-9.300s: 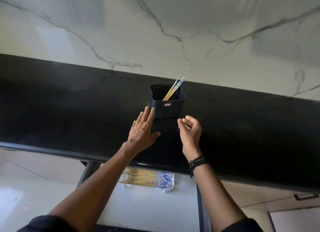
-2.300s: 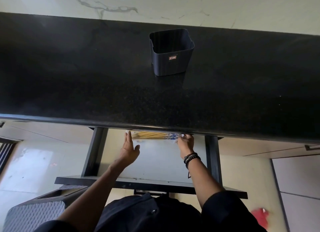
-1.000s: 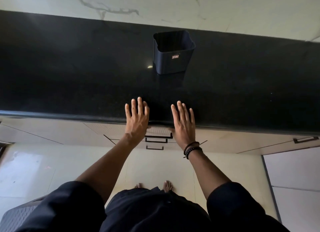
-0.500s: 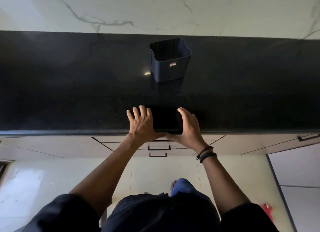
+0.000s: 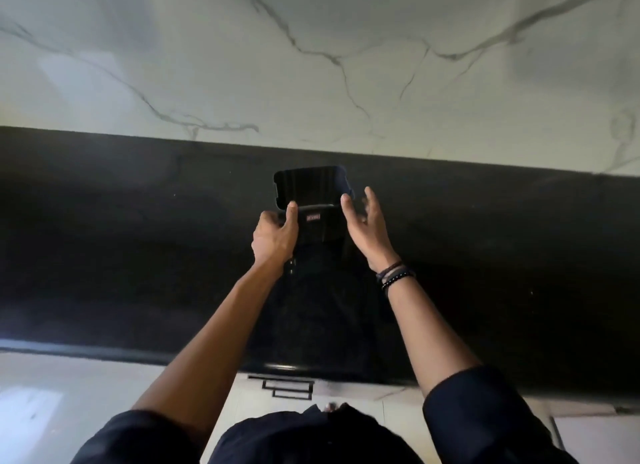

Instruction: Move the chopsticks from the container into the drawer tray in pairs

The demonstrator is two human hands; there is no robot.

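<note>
Container (image 5: 320, 217) label unreadable, left hand (image 5: 275, 236) grip pinching its wall, right hand (image 5: 367, 226) spread

Both arms now stretch out across the black countertop (image 5: 138, 255), away from its front edge where the hands lay flat a moment ago. The left hand (image 5: 273, 238) closes on the near left corner of the dark container (image 5: 313, 200); the right hand (image 5: 367, 224) is open at its right side. The chopsticks are gone from the container, and the drawer (image 5: 287, 389) below is pushed shut.
</note>
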